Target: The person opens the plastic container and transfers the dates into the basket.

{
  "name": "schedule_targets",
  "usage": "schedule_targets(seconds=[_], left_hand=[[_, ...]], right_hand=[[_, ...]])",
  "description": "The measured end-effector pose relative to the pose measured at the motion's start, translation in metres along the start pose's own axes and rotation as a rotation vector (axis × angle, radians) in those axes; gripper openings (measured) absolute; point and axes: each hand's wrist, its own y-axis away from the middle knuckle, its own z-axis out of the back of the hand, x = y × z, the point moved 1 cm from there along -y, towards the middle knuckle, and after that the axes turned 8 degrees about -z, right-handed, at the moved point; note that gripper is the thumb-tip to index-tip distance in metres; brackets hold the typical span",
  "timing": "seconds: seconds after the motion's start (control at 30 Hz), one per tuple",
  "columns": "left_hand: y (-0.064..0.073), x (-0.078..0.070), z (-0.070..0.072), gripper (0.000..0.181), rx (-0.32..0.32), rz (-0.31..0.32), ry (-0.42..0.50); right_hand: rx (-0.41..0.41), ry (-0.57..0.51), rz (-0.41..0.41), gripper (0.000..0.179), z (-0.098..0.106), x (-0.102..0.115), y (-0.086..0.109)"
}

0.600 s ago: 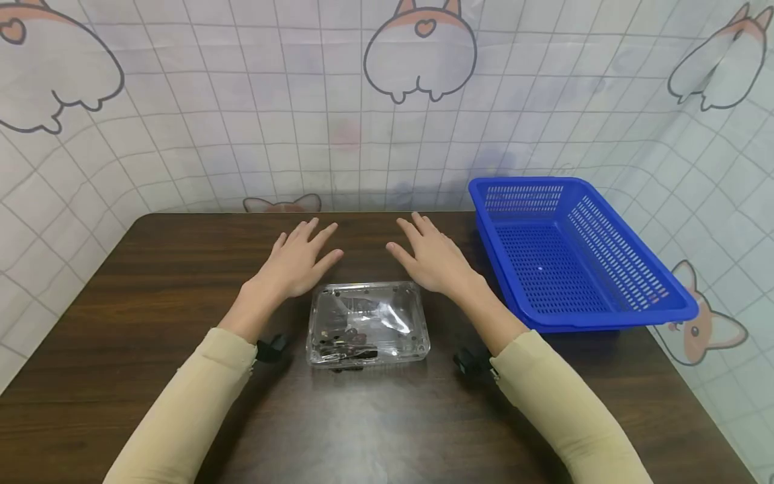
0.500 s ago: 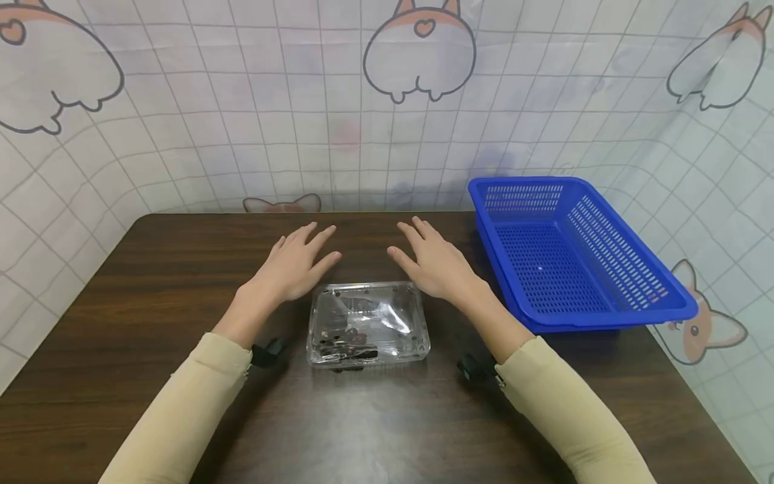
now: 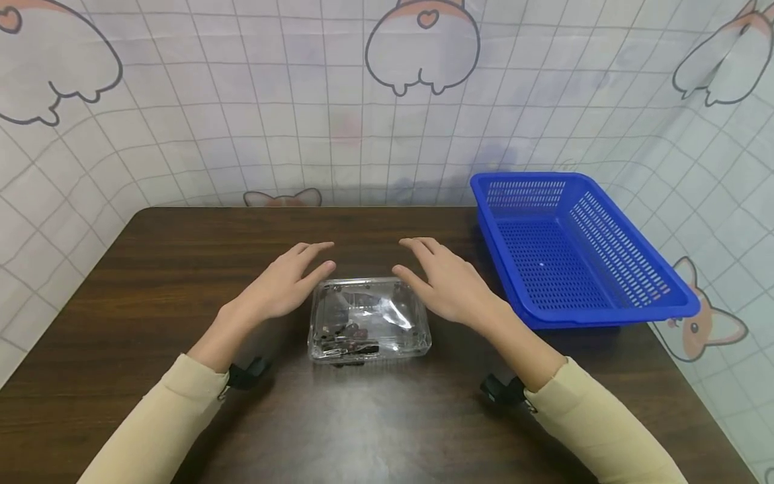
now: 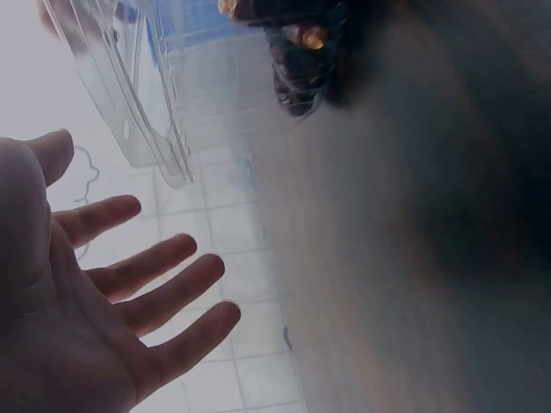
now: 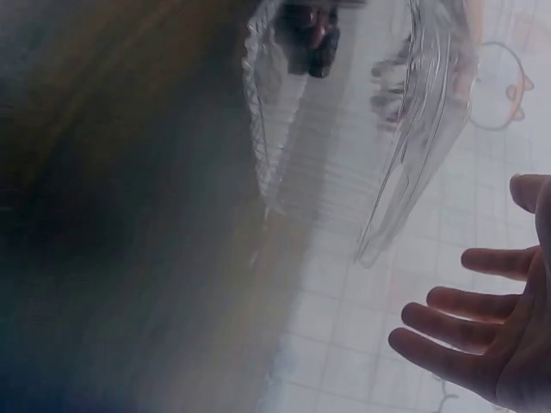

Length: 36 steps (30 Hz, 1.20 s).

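Observation:
On the table lies a clear plastic box (image 3: 370, 319) with its lid down, and small dark items (image 3: 349, 341) show through its near left part. My left hand (image 3: 279, 286) hovers by the box's far left corner, fingers extended and holding nothing. Opposite it, my right hand (image 3: 449, 282) is held over the far right corner, its thumb overlapping the lid in the head view. Both wrist views show a palm facing the box's side, the left fingers (image 4: 164, 297) and the right fingers (image 5: 448, 331) spread apart from the plastic.
A blue perforated plastic basket (image 3: 605, 316) stands at the right of the dark wooden table (image 3: 363, 430). Behind the table hangs a white grid-patterned cloth (image 3: 290, 128) with cartoon dogs. Each wrist carries a small black camera mount (image 3: 248, 373).
Both hands have drawn back toward the body, beside the box's far corners, and the forearms have spread wider. The fingertips point more inward. The box and basket stay in place.

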Motion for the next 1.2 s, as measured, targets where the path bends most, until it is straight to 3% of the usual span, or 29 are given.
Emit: schedule_targets(seconds=[0.23, 0.33, 0.5, 0.73, 1.2], left_hand=[[0.016, 0.0, -0.001, 0.047, -0.072, -0.004, 0.131], [0.023, -0.001, 0.0, 0.044, -0.079, 0.056, 0.224], [0.034, 0.001, -0.002, 0.042, -0.082, 0.165, 0.462], [0.042, 0.004, -0.013, 0.04, -0.057, 0.219, 0.718], [0.049, 0.01, -0.023, 0.057, -0.026, 0.207, 0.865]], right_hand=[[-0.019, 0.002, 0.063, 0.064, -0.002, -0.001, 0.019], [-0.018, 0.005, 0.088, 0.066, -0.004, -0.003, 0.026], [0.007, 0.013, 0.1, 0.071, -0.009, -0.004, 0.036], [0.03, 0.029, 0.124, 0.073, -0.014, -0.001, 0.047], [0.109, 0.085, 0.222, 0.084, -0.019, -0.002, 0.061]])
